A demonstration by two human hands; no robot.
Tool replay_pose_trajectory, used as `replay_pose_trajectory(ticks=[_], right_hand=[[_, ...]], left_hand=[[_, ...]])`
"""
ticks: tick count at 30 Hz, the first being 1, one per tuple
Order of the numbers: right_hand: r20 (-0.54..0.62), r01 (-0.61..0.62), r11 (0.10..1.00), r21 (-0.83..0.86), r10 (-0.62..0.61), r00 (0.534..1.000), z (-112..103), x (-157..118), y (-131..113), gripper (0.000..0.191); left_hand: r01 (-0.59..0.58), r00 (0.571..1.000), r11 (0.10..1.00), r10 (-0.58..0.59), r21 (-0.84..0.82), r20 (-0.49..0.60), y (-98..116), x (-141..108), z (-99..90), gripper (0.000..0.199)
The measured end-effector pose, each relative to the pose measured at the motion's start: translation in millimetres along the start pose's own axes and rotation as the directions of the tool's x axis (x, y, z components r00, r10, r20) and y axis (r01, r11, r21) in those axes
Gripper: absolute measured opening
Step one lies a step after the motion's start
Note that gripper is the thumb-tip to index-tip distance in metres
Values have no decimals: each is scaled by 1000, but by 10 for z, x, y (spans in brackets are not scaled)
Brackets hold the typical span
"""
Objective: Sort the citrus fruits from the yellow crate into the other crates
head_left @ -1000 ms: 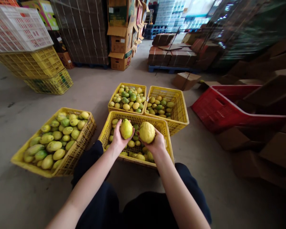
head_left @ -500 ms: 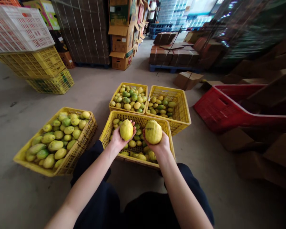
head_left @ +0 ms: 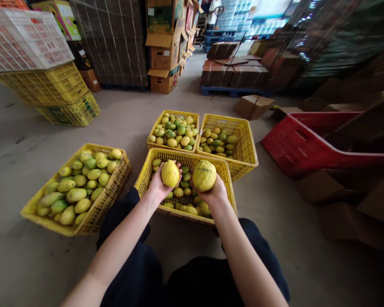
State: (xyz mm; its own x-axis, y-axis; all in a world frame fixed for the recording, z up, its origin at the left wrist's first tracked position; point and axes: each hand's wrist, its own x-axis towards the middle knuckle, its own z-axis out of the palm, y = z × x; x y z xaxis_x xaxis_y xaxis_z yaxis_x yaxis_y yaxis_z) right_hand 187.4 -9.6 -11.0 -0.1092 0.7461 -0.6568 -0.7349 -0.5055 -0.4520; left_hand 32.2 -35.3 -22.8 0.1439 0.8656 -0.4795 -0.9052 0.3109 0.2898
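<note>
Resting in my left hand [head_left: 157,184] is a yellow lemon [head_left: 170,173], with the fingers curled behind it. My right hand [head_left: 216,192] holds a larger, lumpy yellow lemon [head_left: 204,175] that has a dark streak across its skin. Both hands are above the front yellow crate [head_left: 228,181], and the two fruits are apart from each other. Inside that crate lie green and yellow lemons [head_left: 187,192], partly covered by my hands and the fruit in them.
A yellow crate heaped with lemons [head_left: 123,170] stands on the left. Behind the front crate are a full crate [head_left: 150,128] and a part-filled one [head_left: 248,140]. A red crate [head_left: 284,145] and cardboard boxes [head_left: 339,213] lie right. Stacked crates [head_left: 64,85] stand back left.
The lemon in my right hand has turned slightly and shifted a little left and up. My left hand keeps its lemon almost still. The whole view has shifted slightly.
</note>
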Motion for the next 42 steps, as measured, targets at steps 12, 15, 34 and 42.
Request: replay_pose_trajectory(ticks=[12, 15, 34, 42], right_hand=[[292, -18, 999, 39, 5, 957, -31, -69, -12, 44], [366, 38, 998, 48, -53, 929, 2, -104, 20, 38], [397, 33, 995, -96, 8, 918, 54, -199, 125, 23], [127, 424, 899, -113, -410, 903, 24, 61, 228, 18]], left_hand=[[41, 992, 996, -50, 82, 113, 22, -7, 19, 30], [-35, 994, 988, 19, 150, 106, -12, 16, 27, 27], [-125, 985, 978, 101, 169, 143, 6, -13, 62, 24], [-139, 961, 990, 140, -21, 238, -42, 9, 13, 40]])
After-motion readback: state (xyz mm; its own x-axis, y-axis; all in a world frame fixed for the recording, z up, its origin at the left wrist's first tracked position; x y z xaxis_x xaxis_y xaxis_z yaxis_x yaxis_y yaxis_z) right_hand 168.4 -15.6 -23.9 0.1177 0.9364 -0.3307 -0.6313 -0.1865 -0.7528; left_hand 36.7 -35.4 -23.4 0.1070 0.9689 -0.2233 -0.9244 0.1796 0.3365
